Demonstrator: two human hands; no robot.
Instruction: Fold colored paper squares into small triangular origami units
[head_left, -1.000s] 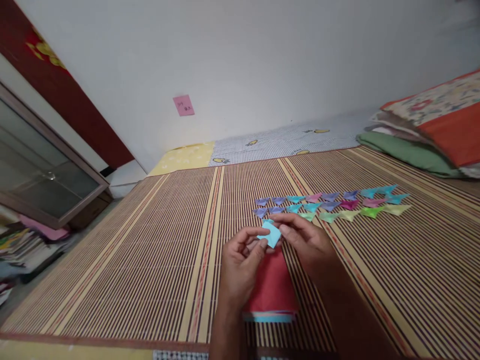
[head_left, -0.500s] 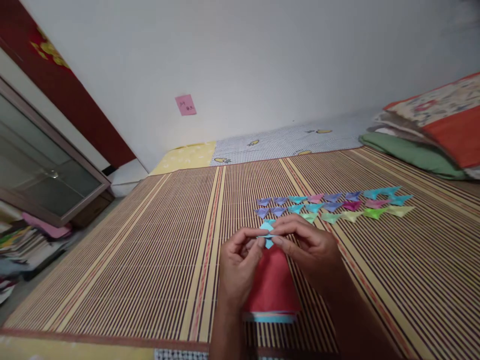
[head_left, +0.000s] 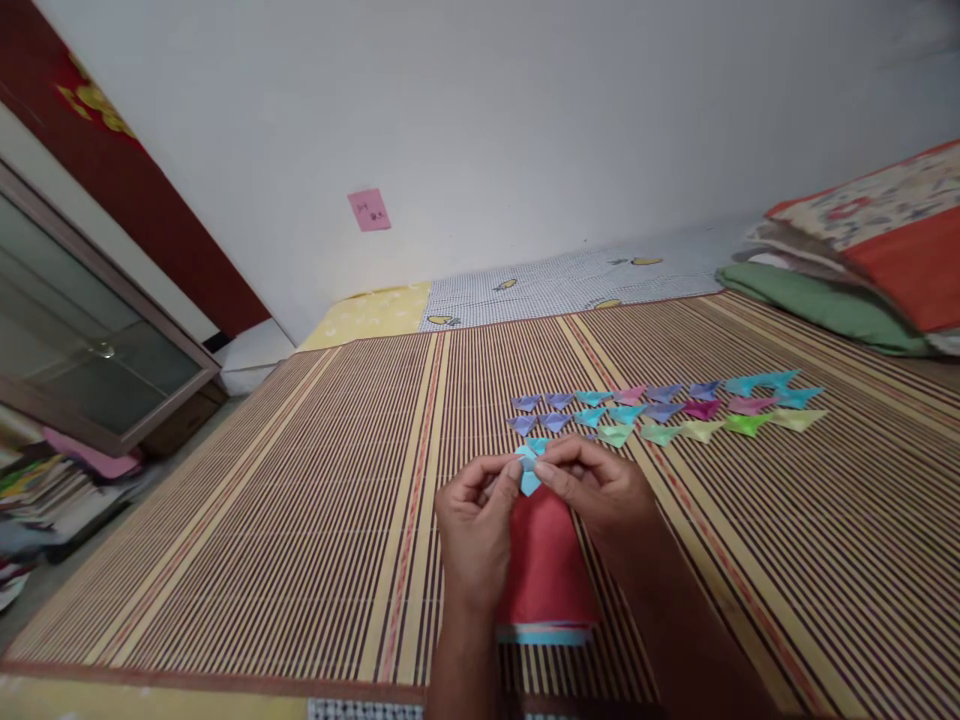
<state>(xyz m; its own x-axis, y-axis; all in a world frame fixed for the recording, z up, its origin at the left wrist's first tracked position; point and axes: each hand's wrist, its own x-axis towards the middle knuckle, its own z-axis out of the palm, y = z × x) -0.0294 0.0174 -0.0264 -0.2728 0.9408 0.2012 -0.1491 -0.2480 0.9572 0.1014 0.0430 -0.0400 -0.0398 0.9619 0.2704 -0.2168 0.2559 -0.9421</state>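
Note:
A small light-blue folded paper [head_left: 529,480] is held up between both hands, above the top of a paper stack. My left hand [head_left: 476,510] pinches its left side between thumb and fingers. On its right side, my right hand [head_left: 600,490] pinches it the same way. Below them lies the stack [head_left: 551,570], with a red sheet on top and light-blue edges at the bottom. Behind the hands, several folded paper pieces [head_left: 702,409] in purple, blue, pink, green and yellow lie in rows.
A striped bamboo mat [head_left: 315,520] covers the bed. Folded bedding [head_left: 832,300] and an orange patterned pillow [head_left: 900,230] are at the right. A glass-doored cabinet [head_left: 90,320] stands at the left. A pink note [head_left: 369,210] is on the wall.
The fingers have shifted on the light-blue paper, and its lower point shows more fully. My right hand has moved slightly left.

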